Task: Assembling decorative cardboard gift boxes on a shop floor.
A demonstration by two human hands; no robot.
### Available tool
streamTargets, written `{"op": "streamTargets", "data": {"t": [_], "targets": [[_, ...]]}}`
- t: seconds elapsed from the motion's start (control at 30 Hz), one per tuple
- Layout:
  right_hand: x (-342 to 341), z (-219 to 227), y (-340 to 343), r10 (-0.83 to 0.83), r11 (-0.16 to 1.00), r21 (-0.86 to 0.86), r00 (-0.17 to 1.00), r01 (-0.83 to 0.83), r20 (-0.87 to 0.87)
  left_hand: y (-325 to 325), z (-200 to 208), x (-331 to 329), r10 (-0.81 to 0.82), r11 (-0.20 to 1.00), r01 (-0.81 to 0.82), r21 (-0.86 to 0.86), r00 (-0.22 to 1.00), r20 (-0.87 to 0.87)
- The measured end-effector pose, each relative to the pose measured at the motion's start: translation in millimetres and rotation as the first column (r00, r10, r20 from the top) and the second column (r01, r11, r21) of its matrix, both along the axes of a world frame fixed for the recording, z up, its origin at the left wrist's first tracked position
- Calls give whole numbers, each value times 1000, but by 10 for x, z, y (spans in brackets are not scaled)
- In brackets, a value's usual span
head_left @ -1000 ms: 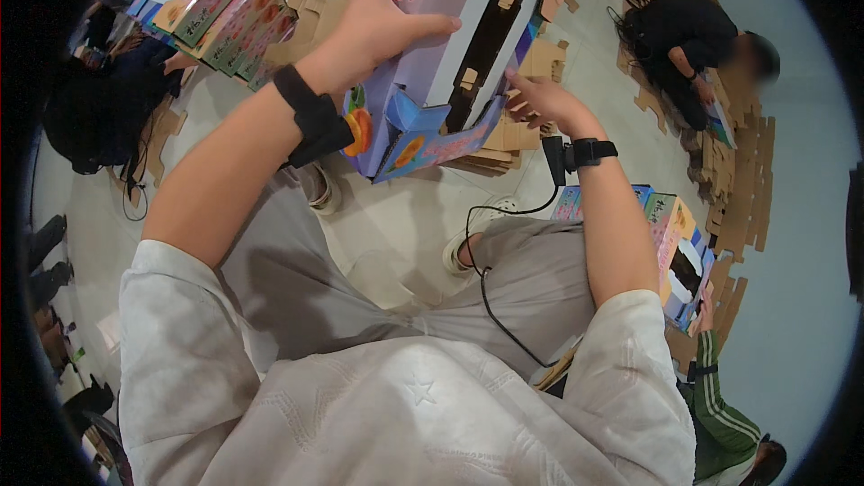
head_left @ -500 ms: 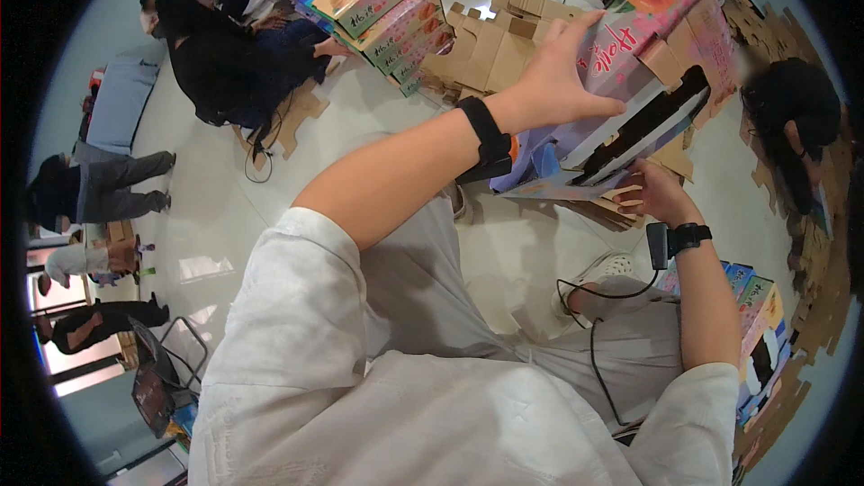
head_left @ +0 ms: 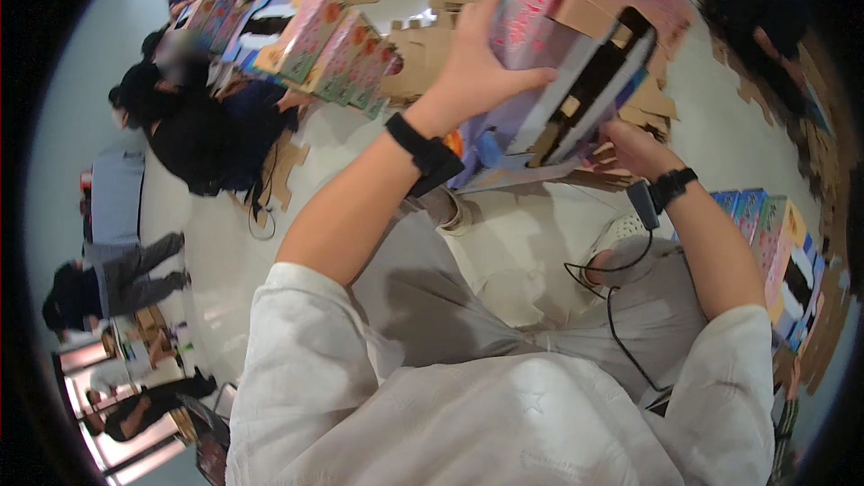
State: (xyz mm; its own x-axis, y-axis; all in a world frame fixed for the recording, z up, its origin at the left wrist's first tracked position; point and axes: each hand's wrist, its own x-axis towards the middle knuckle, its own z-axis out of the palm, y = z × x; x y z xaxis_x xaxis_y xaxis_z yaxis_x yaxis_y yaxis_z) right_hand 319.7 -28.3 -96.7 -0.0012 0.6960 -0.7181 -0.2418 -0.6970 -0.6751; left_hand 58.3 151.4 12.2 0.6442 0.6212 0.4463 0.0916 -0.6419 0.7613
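A large printed cardboard box (head_left: 533, 121), pink and purple with a long dark cut-out along one side, is held tilted in front of me. My left hand (head_left: 477, 63) grips its left side, thumb on the near face and fingers reaching up toward the pink panel. At the lower right edge, my right hand (head_left: 637, 149) holds the box from below, its fingers partly hidden behind it. A brown cardboard flap (head_left: 585, 11) sticks out near the pink end. Each wrist wears a black strap, and a cable hangs from the right one.
Stacked printed boxes (head_left: 328, 49) stand at the upper left, beside a seated person in black (head_left: 180, 130). More boxes (head_left: 774, 252) are at my right. Flattened brown cardboard (head_left: 418, 58) lies beyond my hands. Another person (head_left: 756, 27) crouches at the upper right.
The box and both hands have shifted left and slightly upward in view, and the surroundings have swung as my head turned. Both hands keep hold of the box.
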Motion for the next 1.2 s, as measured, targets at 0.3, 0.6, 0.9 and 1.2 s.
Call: {"op": "streamTargets", "data": {"t": [0.3,0.6,0.9,1.2], "targets": [[-110,236,-3,90,995,35,987,-96,135,14,42,-59,-4,975,17,-220,998,57],[256,-113,182,299,816,-31,375,-577,878,51,-196,5,163,986,-163,25,987,0],[56,738,152,-169,724,682,985,106,27,-506,-508,272,298,950,-302,-80,953,-62],[-361,1223,457,-199,765,636,977,102,83,-314,-405,316,325,941,-292,170,922,-211]]}}
